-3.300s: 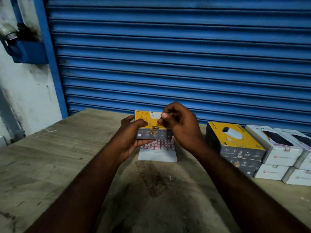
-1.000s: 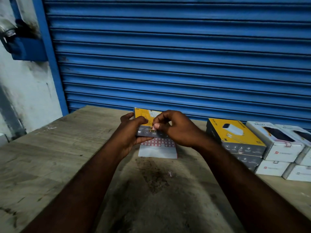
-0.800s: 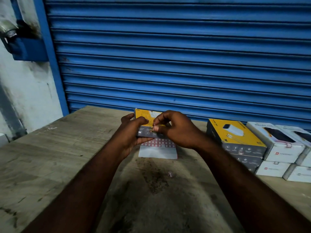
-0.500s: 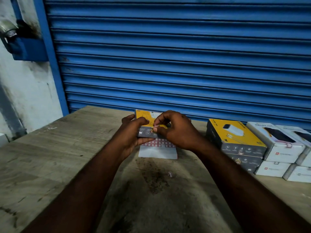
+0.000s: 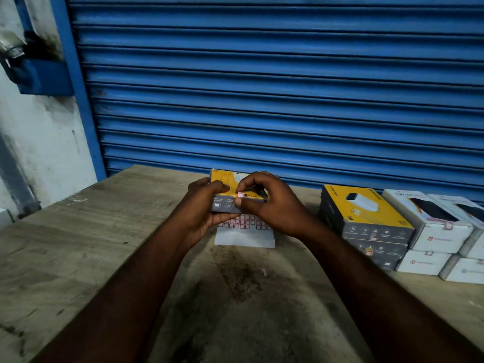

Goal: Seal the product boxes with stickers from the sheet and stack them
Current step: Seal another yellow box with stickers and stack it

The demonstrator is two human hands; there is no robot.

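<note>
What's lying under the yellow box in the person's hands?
A white sticker sheet with rows of red-edged stickers lies on the table beneath the yellow box; its far part is covered.

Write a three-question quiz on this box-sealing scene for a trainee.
1. True or false: the left hand grips the yellow box while the sticker sheet lies on the table.
2. What pinches the sticker at the box's edge? A. the left hand B. the right hand C. nothing
3. Fill in: the stack of yellow boxes stands to the ___ of the white boxes.

Key: 1 true; 2 B; 3 left.
</note>
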